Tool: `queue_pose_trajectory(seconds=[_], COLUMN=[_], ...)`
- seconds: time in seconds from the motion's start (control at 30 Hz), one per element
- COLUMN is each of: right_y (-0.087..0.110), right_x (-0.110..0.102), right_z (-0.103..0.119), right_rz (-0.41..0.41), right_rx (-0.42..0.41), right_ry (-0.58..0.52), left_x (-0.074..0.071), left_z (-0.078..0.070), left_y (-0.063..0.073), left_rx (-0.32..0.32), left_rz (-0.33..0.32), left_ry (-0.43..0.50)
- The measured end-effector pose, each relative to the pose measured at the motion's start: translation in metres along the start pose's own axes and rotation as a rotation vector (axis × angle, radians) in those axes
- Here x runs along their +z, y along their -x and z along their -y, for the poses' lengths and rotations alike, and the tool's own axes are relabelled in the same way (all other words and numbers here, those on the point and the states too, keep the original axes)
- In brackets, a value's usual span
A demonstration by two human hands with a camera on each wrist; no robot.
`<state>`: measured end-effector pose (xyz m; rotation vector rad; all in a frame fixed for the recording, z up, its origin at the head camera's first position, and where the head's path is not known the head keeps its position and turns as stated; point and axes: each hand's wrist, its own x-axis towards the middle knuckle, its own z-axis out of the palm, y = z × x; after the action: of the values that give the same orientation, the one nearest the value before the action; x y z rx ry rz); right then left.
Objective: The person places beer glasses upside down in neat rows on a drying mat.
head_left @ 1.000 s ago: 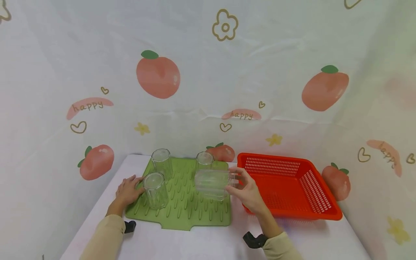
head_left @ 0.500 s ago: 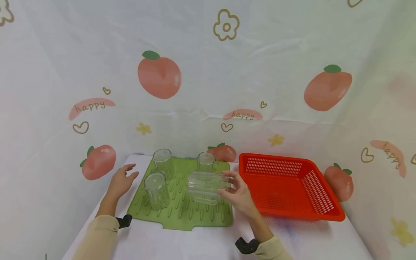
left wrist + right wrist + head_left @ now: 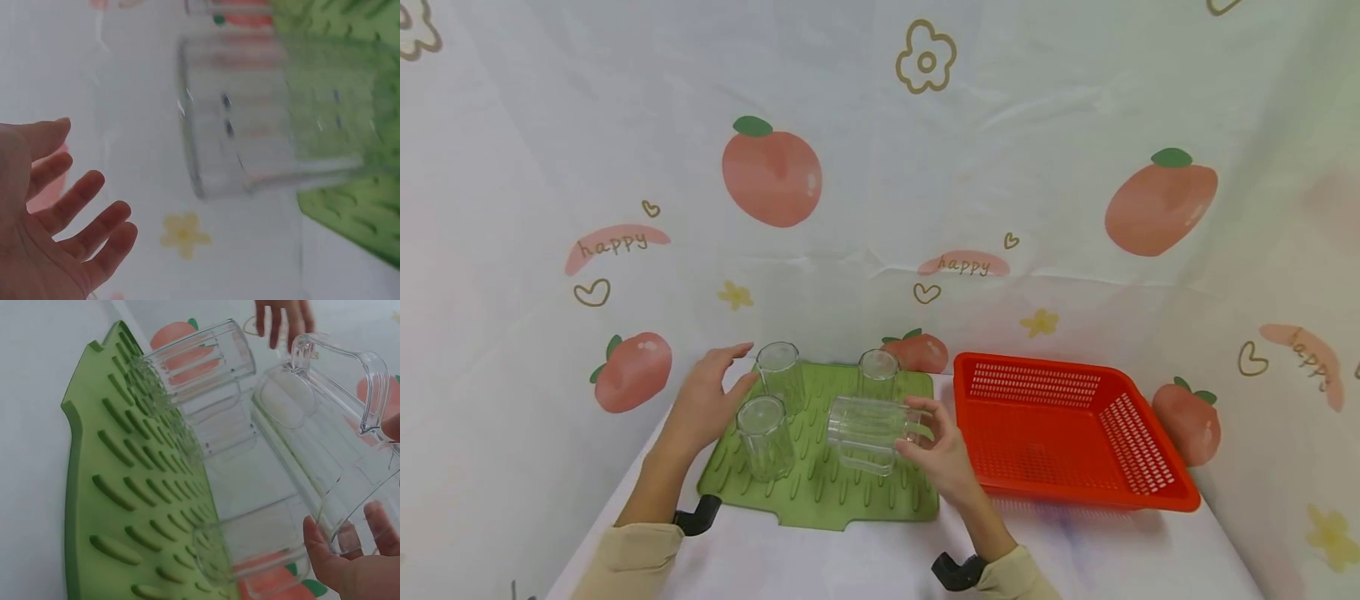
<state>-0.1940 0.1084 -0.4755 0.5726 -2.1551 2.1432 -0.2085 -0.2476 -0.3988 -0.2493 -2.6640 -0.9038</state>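
Note:
My right hand [image 3: 946, 454] grips a clear glass mug [image 3: 861, 423] by its rim end. The mug is tilted on its side above the green drying mat [image 3: 812, 515], its handle [image 3: 350, 353] plain in the right wrist view. Over the mat's left edge, my left hand [image 3: 702, 404] has its fingers spread with nothing in them. It is beside a clear glass [image 3: 781, 379] at the back left; whether it touches cannot be told. Nearer me, another upside-down clear glass [image 3: 766, 442] stands on the mat. A further one [image 3: 878, 375] is at the back right, partly behind the held mug.
A red plastic basket [image 3: 1157, 492] with perforated walls stands right of the mat, close to my right hand. Behind everything hangs a white curtain [image 3: 850, 167] printed with fruit. The white table [image 3: 880, 567] runs along the front.
My left hand has lifted from beside the front left glass and moved up toward the back left one. My right hand has carried its mug slightly left, turning the handle downward.

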Motion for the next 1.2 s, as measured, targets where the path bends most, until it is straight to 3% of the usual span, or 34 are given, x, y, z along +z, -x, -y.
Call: queue_pose_trajectory(seconds=[0.3,0.43,0.5,0.63,0.87,1.03,1.2], right_y=[0.001,0.001,0.001,0.003,0.005,0.007,0.009], right_x=[0.007,0.010,0.011,0.011,0.011,0.011,0.011], right_z=[-0.007,-0.007,-0.007,-0.008,-0.008,-0.007,-0.008], right_rz=[-0.021,-0.038,-0.049,-0.060,-0.074,-0.071,-0.057], right_rx=[0.000,0.021,0.027,0.019,0.014,-0.019,-0.017], right_ry=[-0.038,-0.022,-0.004,0.019,-0.013,-0.051,-0.049], left_x=[0.025,0.041,0.051,0.071,0.093,0.103,0.108], left_z=[-0.057,-0.072,-0.075,-0.074,-0.071,-0.067,-0.062], left_y=[0.012,0.017,0.017,0.018,0.023,0.022,0.022], left_rx=[0.166,0.250,0.260,0.227,0.093,0.029,0.023], left_rz=[0.131,0.162,0.183,0.224,0.303,0.302,0.290], left_ry=[0.086,0.076,0.087,0.122,0.216,0.291,0.351])
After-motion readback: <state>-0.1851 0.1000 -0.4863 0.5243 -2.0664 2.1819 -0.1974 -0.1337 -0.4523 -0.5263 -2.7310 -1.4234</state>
